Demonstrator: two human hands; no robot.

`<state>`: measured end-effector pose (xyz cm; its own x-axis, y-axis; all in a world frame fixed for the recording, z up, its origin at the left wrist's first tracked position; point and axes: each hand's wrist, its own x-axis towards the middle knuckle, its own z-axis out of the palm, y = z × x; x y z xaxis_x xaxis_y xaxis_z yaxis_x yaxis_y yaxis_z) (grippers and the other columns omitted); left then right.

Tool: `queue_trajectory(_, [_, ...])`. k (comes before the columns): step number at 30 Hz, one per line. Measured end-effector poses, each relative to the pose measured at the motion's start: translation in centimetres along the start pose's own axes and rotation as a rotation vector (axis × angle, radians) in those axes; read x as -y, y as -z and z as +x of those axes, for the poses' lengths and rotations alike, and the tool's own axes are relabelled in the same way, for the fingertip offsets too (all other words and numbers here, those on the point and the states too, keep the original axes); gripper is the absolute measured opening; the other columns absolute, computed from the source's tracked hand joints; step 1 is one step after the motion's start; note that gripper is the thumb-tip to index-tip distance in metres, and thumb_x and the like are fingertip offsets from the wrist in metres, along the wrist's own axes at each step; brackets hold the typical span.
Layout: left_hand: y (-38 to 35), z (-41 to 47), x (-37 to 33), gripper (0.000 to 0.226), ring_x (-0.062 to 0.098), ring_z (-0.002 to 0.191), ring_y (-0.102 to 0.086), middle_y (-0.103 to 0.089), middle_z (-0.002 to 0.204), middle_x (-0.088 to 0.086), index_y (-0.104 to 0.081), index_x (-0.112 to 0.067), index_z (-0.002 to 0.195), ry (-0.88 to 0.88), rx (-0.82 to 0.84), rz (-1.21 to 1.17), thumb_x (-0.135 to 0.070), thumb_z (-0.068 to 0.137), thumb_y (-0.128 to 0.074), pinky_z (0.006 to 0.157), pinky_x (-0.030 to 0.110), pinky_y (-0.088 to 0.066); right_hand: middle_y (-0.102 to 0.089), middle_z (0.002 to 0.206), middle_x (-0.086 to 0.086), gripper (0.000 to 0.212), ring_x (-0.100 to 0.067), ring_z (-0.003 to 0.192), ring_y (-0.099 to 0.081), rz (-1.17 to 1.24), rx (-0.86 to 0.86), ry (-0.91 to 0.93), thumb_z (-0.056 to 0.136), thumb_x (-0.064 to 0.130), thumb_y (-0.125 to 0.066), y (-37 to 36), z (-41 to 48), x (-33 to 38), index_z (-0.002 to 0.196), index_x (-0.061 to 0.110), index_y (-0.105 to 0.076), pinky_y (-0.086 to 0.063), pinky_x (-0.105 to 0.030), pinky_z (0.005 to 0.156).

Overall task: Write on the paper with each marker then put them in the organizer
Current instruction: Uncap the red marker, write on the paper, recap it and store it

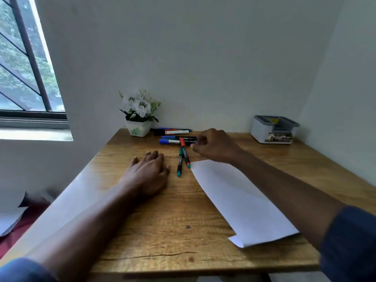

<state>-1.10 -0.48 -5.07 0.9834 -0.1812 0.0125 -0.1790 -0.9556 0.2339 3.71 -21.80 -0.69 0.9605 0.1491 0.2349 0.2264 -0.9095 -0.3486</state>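
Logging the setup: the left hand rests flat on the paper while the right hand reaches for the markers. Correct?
No. The head view shows the left hand flat on the bare table, beside the paper, not on it; the right hand does reach for the markers.

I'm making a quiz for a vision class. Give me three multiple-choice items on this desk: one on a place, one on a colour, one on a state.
1. Where on the table does the organizer stand?
A) near edge
B) left side
C) far right corner

2. What colour are the flowers in the pot?
A) red
B) white
C) yellow

3. How is the left hand?
A) resting flat on the table, holding nothing
B) clenched in a fist
C) raised off the table

Answers:
1 C, it sits at the back, far to the right.
2 B, the petals are white.
3 A, its fingers lie straight on the wood.
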Motion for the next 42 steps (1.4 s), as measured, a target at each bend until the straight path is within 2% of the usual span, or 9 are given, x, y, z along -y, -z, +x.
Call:
queue_trajectory(3, [0.0,0.0,0.1,0.063,0.018,0.156,-0.004,-0.008,0.169,0.002,-0.017,-0.023,0.160,-0.007,0.006,-0.005,-0.051,0.105,-0.028,0.126,0.050,-0.007,-0.070,0.092,0.000,0.034,-0.019,0.086,-0.067,0.045,0.006,-0.054,0.083,0.045,-0.075,-1.6,2.9,1.7,0.100,0.017,-0.069,-0.054,-0.033,0.069])
queue_trajectory(10, [0.0,0.4,0.5,0.064,0.018,0.156,-0.005,-0.010,0.169,0.002,-0.018,-0.023,0.160,-0.029,0.010,-0.030,-0.052,0.104,-0.031,0.126,0.049,-0.005,-0.072,0.094,-0.003,0.047,-0.017,0.087,-0.069,0.213,0.051,-0.223,0.068,0.030,-0.088,-4.5,5.8,2.4,0.107,0.014,-0.068,-0.059,-0.034,0.069])
queue_trajectory(13, [0.1,0.5,0.6,0.063,0.018,0.156,-0.008,-0.012,0.169,0.001,-0.022,-0.023,0.159,-0.037,-0.007,-0.039,-0.052,0.104,-0.033,0.126,0.049,-0.007,-0.073,0.092,-0.008,0.036,-0.021,0.085,-0.072,0.425,0.001,-0.305,0.070,0.019,-0.091,-4.2,5.8,2.0,0.099,0.010,-0.070,-0.063,-0.039,0.077])
queue_trajectory(16, [0.1,0.5,0.7,0.067,0.018,0.155,-0.013,-0.013,0.169,0.000,-0.019,-0.026,0.159,-0.039,-0.033,-0.081,-0.055,0.102,-0.037,0.126,0.050,-0.010,-0.074,0.093,-0.008,0.022,-0.015,0.075,-0.069,0.649,-0.068,-0.290,0.080,0.015,-0.085,-2.7,5.0,1.6,0.098,0.011,-0.074,-0.059,-0.029,0.065])
queue_trajectory(19, [0.2,0.4,0.7,0.074,0.021,0.150,-0.028,-0.021,0.167,-0.001,-0.017,-0.032,0.159,-0.072,-0.179,-0.191,-0.062,0.097,-0.044,0.122,0.051,-0.023,-0.076,0.095,-0.009,0.013,-0.017,0.073,-0.073,0.733,-0.147,-0.207,0.088,0.018,-0.078,-0.8,3.7,1.0,0.100,0.017,-0.075,-0.060,-0.030,0.067])
queue_trajectory(23, [1.3,1.1,-0.8,0.067,0.017,0.139,-0.043,-0.039,0.157,-0.005,-0.027,-0.036,0.154,-0.215,-0.456,-0.369,-0.055,0.095,-0.053,0.110,0.044,-0.041,-0.076,0.097,-0.009,0.019,-0.018,0.073,-0.073,0.675,-0.094,-0.063,0.095,0.016,-0.069,1.1,1.3,-0.9,0.114,0.014,-0.070,-0.063,-0.034,0.072])
queue_trajectory(30, [4.2,5.1,-4.1,0.039,-0.002,0.106,-0.067,-0.073,0.116,-0.015,-0.058,-0.036,0.134,-0.378,-0.387,-0.546,-0.039,0.096,-0.063,0.095,0.039,-0.057,-0.075,0.093,0.005,0.021,-0.006,0.081,-0.069,0.478,-0.223,0.173,0.093,0.021,-0.072,-0.8,-1.4,-4.7,0.114,0.015,-0.074,-0.056,-0.021,0.072])
queue_trajectory(36, [1.0,5.5,-3.6,0.021,-0.003,0.091,-0.070,-0.075,0.096,-0.022,-0.073,-0.030,0.114,-0.480,-0.511,-0.566,-0.025,0.093,-0.071,0.076,0.017,-0.055,-0.064,0.077,0.021,0.023,0.001,0.066,-0.060,0.370,-0.357,0.327,0.097,0.028,-0.065,-2.3,-2.0,-5.9,0.112,0.017,-0.078,-0.038,-0.007,0.060])
queue_trajectory(42, [0.6,5.1,-2.6,0.023,0.004,0.086,-0.070,-0.073,0.089,-0.024,-0.073,-0.031,0.115,-0.504,-0.501,-0.583,-0.025,0.093,-0.071,0.074,0.020,-0.054,-0.079,0.108,0.003,0.037,-0.010,0.083,-0.070,0.200,-0.372,0.460,0.098,0.037,-0.058,-2.3,-2.4,-4.6,0.125,0.018,-0.073,-0.051,-0.020,0.068])
